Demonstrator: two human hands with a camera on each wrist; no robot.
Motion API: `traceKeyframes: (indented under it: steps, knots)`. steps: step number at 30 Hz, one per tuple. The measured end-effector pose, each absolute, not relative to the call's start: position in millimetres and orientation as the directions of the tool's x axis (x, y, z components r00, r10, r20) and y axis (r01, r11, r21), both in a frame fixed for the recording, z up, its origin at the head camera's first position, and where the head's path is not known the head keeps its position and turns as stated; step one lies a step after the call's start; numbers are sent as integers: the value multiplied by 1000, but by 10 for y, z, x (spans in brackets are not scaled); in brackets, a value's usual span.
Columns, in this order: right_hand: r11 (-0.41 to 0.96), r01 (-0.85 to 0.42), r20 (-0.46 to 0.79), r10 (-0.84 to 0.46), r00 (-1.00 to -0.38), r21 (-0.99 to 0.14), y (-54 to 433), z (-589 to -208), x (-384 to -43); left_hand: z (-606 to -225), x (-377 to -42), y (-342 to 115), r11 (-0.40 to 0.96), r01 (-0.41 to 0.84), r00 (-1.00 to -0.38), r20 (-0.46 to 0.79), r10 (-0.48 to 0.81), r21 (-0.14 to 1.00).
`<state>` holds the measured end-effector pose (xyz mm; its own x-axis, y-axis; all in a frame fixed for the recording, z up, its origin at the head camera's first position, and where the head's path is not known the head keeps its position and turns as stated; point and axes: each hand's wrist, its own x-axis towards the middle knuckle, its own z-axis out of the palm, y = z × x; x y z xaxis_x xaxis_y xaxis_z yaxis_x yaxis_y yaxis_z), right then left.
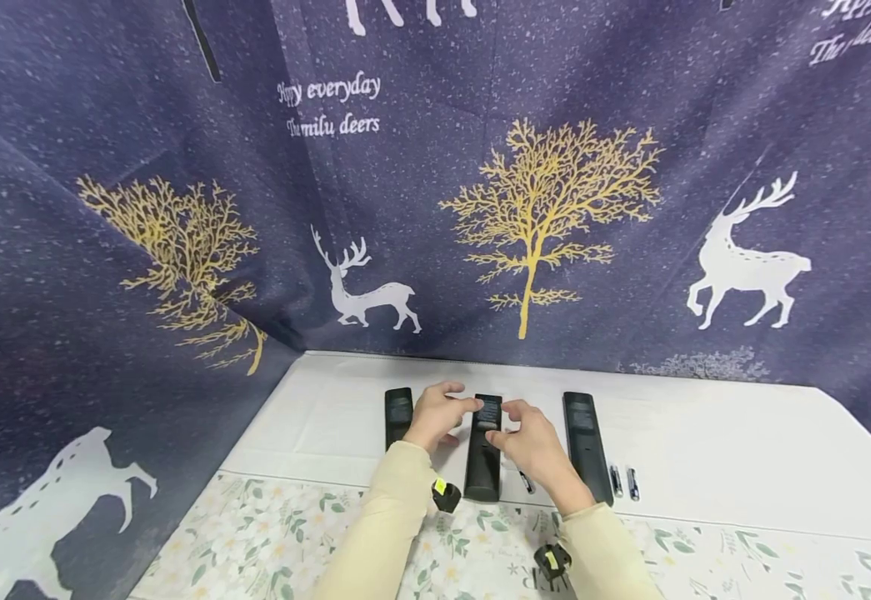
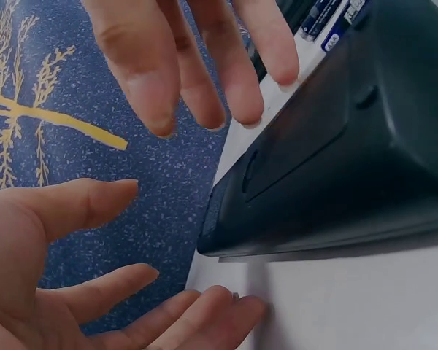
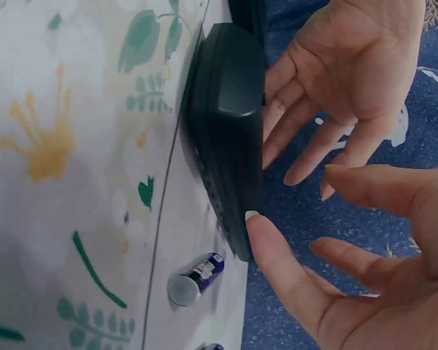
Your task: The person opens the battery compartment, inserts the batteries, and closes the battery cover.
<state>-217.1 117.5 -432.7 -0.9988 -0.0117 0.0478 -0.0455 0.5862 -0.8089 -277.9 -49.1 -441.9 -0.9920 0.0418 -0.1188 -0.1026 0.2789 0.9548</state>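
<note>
A black remote control [image 1: 484, 467] lies back side up on the white table, between my two hands. Its battery cover [image 2: 306, 131] is in place in the left wrist view. At its left side is my left hand [image 1: 438, 415], fingers spread and loosely bent around nothing. My right hand [image 1: 534, 443] hovers at the right side with thumb and fingers apart. In the right wrist view its thumb [image 3: 277, 251] is close to the remote's edge; contact cannot be told. A small battery [image 3: 197, 279] lies beside this remote, partly hidden by the right hand in the head view.
Another black remote [image 1: 398, 407] lies to the left, partly behind the left forearm. A third remote [image 1: 587, 442] is on the right, with two batteries [image 1: 616, 481] beside it. A floral cloth [image 1: 255, 533] covers the table's near part. Dark printed fabric [image 1: 420, 183] hangs behind.
</note>
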Motion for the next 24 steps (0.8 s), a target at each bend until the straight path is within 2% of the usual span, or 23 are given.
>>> traceKeyframes:
  steps: [10, 17, 24]
  knots:
    - [639, 26, -39, -7, -999, -769, 1147, -4411, -2246, -4487, -2752, -452, 243, -152, -984, -169, 50, 958]
    - [602, -46, -17, -99, -995, -797, 1112, -4475, -2231, -4503, -2712, -468, 219, -147, -983, -167, 73, 965]
    - [581, -106, 53, -108, -993, -807, 1113, -4526, -2209, -4546, -2720, -515, 115, -146, -980, -159, 119, 983]
